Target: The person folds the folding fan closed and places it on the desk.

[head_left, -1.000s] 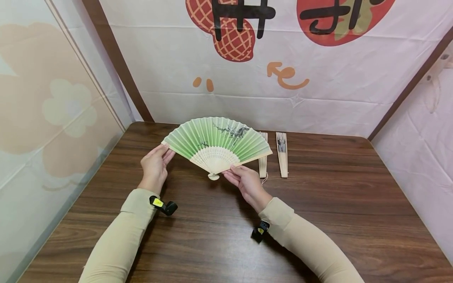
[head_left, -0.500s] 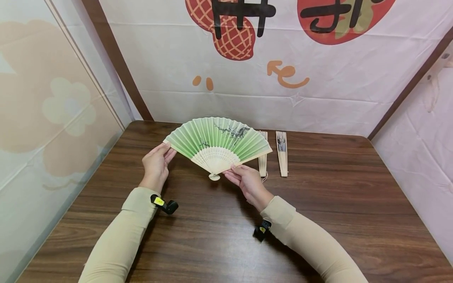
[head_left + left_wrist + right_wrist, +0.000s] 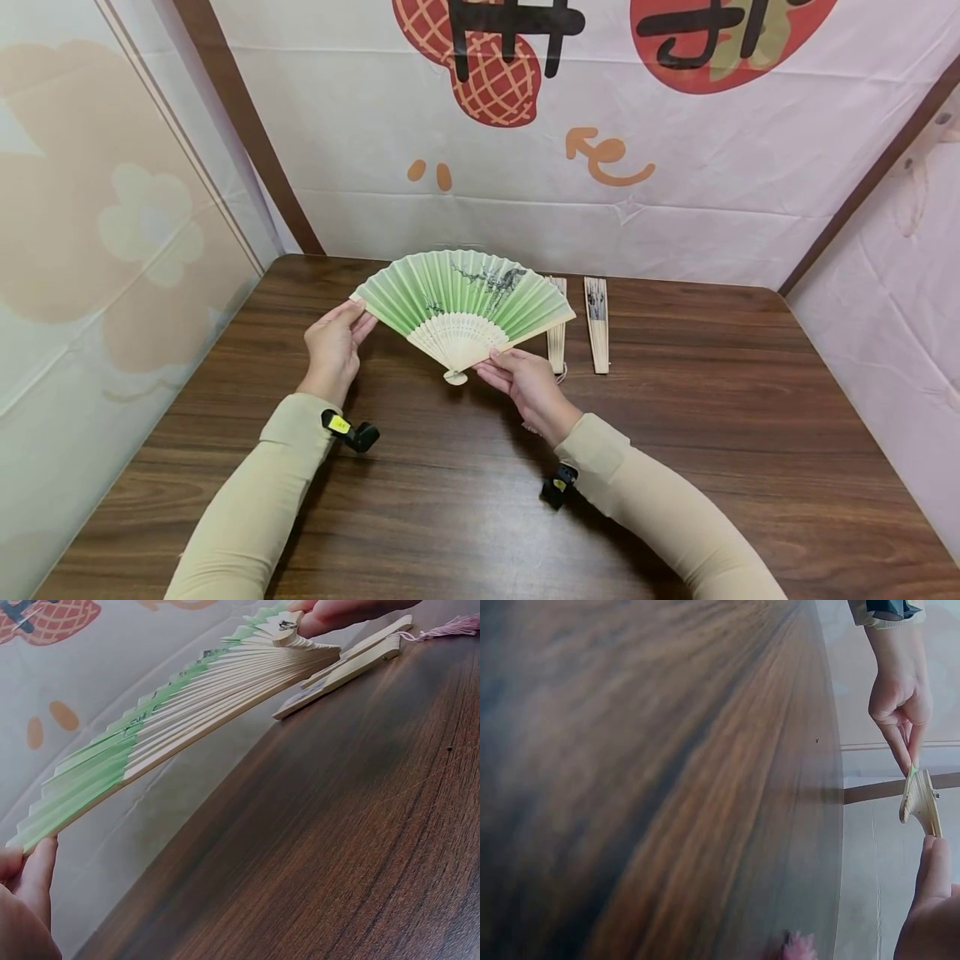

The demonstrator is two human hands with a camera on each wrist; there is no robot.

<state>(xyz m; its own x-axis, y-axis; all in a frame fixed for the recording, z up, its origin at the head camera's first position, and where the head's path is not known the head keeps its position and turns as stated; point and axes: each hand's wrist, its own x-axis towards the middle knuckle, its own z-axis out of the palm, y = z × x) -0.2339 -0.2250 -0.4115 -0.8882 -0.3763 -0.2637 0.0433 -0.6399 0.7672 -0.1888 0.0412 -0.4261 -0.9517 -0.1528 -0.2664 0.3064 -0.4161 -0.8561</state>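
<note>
A green folding fan (image 3: 465, 292) with pale slats and a dark branch print is spread wide above the table, its pivot end toward me. My left hand (image 3: 332, 350) pinches the outer left corner between thumb and fingers. Along the lower right guard stick, my right hand (image 3: 531, 390) grips near the pivot, thumb on top. In the left wrist view the fan (image 3: 202, 712) appears nearly edge-on, raised off the table, with left fingertips (image 3: 41, 862) at its corner. The right wrist view catches the fan's slats (image 3: 922, 802) between both hands.
Two folded fans (image 3: 597, 325) lie side by side at the back right of the brown wooden table (image 3: 720, 400); the open fan partly covers one. A pink tassel (image 3: 454, 628) trails from them. A printed cloth wall (image 3: 360, 125) stands behind the table.
The fan's left corner and my left hand have shifted slightly to the right, narrowing the spread a little. The right hand keeps its grip almost in place.
</note>
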